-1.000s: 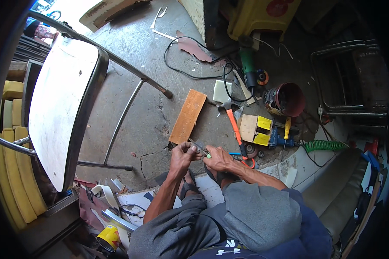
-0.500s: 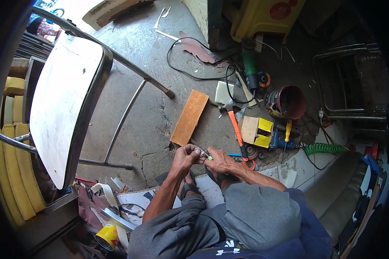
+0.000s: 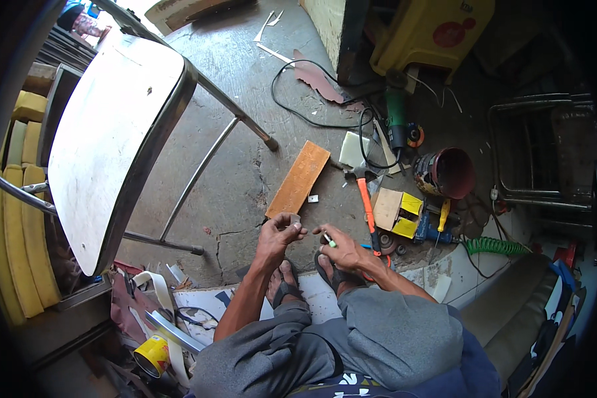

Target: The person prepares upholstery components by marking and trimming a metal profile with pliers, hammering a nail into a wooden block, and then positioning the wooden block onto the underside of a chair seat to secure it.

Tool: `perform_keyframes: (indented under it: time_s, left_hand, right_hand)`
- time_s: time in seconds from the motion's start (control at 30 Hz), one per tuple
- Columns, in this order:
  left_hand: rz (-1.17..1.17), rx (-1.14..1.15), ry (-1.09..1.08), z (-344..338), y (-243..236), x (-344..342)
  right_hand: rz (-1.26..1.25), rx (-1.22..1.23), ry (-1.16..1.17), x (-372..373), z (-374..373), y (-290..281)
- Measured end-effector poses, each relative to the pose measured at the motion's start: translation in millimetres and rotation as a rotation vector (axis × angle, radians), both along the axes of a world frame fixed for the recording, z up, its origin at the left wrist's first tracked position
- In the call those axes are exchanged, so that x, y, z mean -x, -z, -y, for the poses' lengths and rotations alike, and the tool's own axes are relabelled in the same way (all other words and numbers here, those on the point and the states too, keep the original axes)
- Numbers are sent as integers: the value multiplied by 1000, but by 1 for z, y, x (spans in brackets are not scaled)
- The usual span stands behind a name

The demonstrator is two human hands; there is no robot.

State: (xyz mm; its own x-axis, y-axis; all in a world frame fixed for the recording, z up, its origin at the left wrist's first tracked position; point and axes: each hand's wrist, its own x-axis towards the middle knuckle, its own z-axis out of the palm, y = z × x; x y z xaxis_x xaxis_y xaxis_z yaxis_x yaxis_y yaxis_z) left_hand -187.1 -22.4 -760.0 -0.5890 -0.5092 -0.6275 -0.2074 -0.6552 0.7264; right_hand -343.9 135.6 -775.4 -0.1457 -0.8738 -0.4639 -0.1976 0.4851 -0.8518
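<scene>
I sit low over a cracked concrete floor, my sandalled feet under my hands. My left hand (image 3: 278, 236) pinches a small pale piece (image 3: 294, 219) between thumb and fingers. My right hand (image 3: 341, 250) grips a thin tool with a green tip (image 3: 329, 241), pointed toward the left hand; a small gap lies between the two hands. An orange wooden block (image 3: 299, 178) lies on the floor just beyond my left hand. An orange-handled hammer (image 3: 365, 202) lies just beyond my right hand.
A metal-framed chair (image 3: 106, 146) lies tipped over at the left. An angle grinder (image 3: 396, 123) with a black cable, a dark red bucket (image 3: 448, 172), a yellow box (image 3: 398, 211), a green coiled hose (image 3: 497, 247) and a yellow can (image 3: 152, 355) surround me.
My hands were together on the small piece; now they have drawn slightly apart, the left lifted a little with the piece and the right holding the tool.
</scene>
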Motion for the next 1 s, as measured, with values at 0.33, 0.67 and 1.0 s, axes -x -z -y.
perform_keyframes:
  time_s: [0.33, 0.67, 1.0]
  left_hand:
    - [88, 107, 126, -1, -17, -1]
    - [115, 137, 164, -5, -20, -1]
    - [159, 227, 261, -8, -29, 2]
  right_hand:
    - [-461, 28, -234, 7, 26, -31]
    - [-408, 2, -225, 7, 23, -31]
    - [-424, 206, -94, 1, 15, -25]
